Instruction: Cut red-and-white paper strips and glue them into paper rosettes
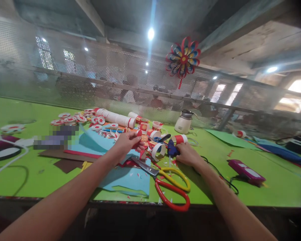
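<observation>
My left hand (126, 144) is closed over the middle of the table, its thumb and fingertips pinching a small red paper piece (139, 133). To the right, my right hand (188, 154) is wrapped round a blue glue gun (172, 149), whose dark cord (222, 175) trails across the tabletop. Between and below the hands lie large scissors (163, 175) with one yellow and one red handle. A cut paper cup ring (158, 151) sits between my hands, amid red and white scraps. Behind the glue gun a red and white paper cup (180, 139) lies on its side.
Light blue paper sheets (125, 179) and brown card (67, 164) cover the green table (240, 197) at centre left. Stacked white cups (115, 117), several cup discs (70, 120), a cream jug (183, 122) and a purple box (246, 171) stand around. A paper flower (183, 59) hangs above.
</observation>
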A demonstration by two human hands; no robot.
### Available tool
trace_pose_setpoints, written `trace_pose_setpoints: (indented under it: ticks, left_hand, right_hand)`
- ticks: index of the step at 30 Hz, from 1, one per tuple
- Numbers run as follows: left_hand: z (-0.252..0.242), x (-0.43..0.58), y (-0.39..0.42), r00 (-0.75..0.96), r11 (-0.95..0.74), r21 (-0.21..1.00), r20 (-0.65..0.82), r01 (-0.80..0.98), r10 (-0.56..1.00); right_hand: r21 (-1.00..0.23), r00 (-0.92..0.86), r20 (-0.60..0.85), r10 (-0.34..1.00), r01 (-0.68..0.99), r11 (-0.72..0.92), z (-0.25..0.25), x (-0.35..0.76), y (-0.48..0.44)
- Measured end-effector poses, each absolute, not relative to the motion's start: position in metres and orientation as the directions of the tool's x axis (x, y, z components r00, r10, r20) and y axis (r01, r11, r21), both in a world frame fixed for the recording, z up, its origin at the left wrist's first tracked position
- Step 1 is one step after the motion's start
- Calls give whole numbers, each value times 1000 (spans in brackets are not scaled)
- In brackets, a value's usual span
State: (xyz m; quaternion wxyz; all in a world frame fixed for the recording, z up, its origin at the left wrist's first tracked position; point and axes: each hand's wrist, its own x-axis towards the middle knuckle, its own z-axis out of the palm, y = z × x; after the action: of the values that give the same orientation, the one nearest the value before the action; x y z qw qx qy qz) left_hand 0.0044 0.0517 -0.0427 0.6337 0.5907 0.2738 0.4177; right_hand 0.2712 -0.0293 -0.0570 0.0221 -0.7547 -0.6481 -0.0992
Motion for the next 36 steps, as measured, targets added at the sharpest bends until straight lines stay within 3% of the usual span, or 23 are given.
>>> trace_pose_setpoints:
  ticks: [7, 14, 20, 22, 25, 27, 31, 34, 36]
  left_hand:
    - [-44, 5, 53, 498, -46, 971, 160, -234, 853]
    - [-43, 5, 53, 487, -48, 969, 163, -241, 858]
    - [-41, 5, 53, 485, -50, 964, 176, -262, 856]
    - [-40, 4, 53, 482, -53, 962, 182, -269, 857]
    - [-38, 3, 51, 482, -52, 963, 179, -265, 858]
    - [-38, 2, 50, 494, -56, 963, 186, -265, 850]
    - [-39, 2, 50, 509, -73, 954, 218, -290, 833]
    - [-41, 3, 52, 488, -78, 954, 217, -289, 845]
    - [-40, 3, 52, 470, -82, 952, 218, -293, 855]
  right_hand:
    - [84, 167, 274, 947, 977, -196, -64, 272, -31]
    - [-7, 159, 436, 886, 985, -173, -49, 274, -37]
    - [-144, 168, 774, 610, 986, -88, -41, 277, -41]
    - [-286, 266, 825, 498, 957, -37, -39, 279, -41]
    - [-677, 538, 687, 488, 719, 161, -34, 277, -43]
    - [-814, 581, 562, 588, 515, 269, -29, 269, -48]
    - [-866, 307, 465, 830, 354, 354, -19, 237, -64]
    - [-829, 19, 374, 927, 454, 326, -14, 214, -73]
    - [-799, -20, 361, 932, 510, 320, -14, 204, -74]
